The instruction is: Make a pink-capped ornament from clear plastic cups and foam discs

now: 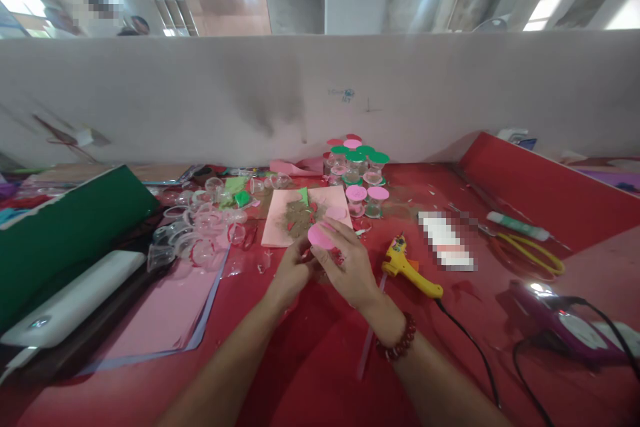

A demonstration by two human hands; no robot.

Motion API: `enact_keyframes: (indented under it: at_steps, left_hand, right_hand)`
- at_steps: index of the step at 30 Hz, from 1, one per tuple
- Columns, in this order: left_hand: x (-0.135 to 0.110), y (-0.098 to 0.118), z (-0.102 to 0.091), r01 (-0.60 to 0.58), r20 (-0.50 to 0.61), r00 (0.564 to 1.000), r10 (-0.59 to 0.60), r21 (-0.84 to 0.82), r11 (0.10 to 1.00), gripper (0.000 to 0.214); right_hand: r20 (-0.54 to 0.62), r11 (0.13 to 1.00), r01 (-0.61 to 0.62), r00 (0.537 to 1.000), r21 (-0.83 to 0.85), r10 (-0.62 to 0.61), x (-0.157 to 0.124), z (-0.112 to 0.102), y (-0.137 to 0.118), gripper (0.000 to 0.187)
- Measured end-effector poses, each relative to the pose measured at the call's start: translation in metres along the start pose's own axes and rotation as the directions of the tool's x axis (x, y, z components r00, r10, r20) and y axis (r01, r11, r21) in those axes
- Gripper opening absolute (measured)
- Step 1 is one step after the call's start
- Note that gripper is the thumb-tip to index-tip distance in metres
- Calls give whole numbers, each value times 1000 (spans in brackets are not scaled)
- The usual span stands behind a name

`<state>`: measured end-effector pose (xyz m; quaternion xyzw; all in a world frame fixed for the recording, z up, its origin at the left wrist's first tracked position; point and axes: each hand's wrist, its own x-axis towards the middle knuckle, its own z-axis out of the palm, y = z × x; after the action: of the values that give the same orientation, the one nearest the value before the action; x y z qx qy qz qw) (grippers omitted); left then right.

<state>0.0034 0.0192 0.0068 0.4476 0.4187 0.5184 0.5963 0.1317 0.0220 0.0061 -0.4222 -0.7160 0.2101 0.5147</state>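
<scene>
A round pink paper disc (321, 237) is held between my two hands in the middle of the table. My right hand (347, 257) pinches it from the right, thumb and fingers at its edge. Closed just below its left side is my left hand (294, 272); whatever its fingers grip under the disc is hidden. Behind the hands lies a peach-coloured board (277, 227) with brown granular material (297, 219) and paper scraps on it. Beyond stand several clear plastic cups topped with green discs (379, 157) and pink discs (356, 193).
Loose clear plastic cups (200, 243) cluster at left beside pink paper sheets (160, 307) and a white power bank (75, 300). At right lie a yellow glue gun (413, 275) with its cord, yellow-handled scissors (535, 250) and a purple device (565, 323). A white partition (200, 93) stands behind.
</scene>
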Motion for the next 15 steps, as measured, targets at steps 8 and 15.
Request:
enact_keyframes:
  at_steps: [8,15]
  left_hand:
    - [2,-1,-4,-23,-36,999,26,80,997,37]
    - [7,-2,-9,-75,-120,988,100,194,978,38]
  right_hand:
    - [-23,998,59,998,15,-58,3,-1,5,31]
    - [-106,991,107,989,76,-99,1,2,12,26]
